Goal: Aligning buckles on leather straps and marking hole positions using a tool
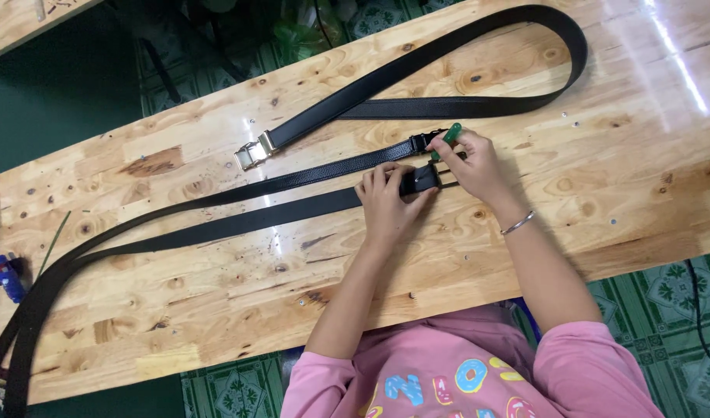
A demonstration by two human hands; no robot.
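Observation:
My left hand presses down on the end of a long black belt lying across the wooden table. My right hand grips a small green-handled tool and rests at the belt's dark buckle. A second black belt end with a dark clasp lies just beyond my fingers. Another black belt with a gold buckle loops over the far side of the table. I wear a thin silver bangle on my right wrist.
A blue object sits at the table's left edge beside the belts' trailing ends. Small screws and bits are scattered over the wood. A patterned green floor shows below and beyond the table. A black cable hangs at the right.

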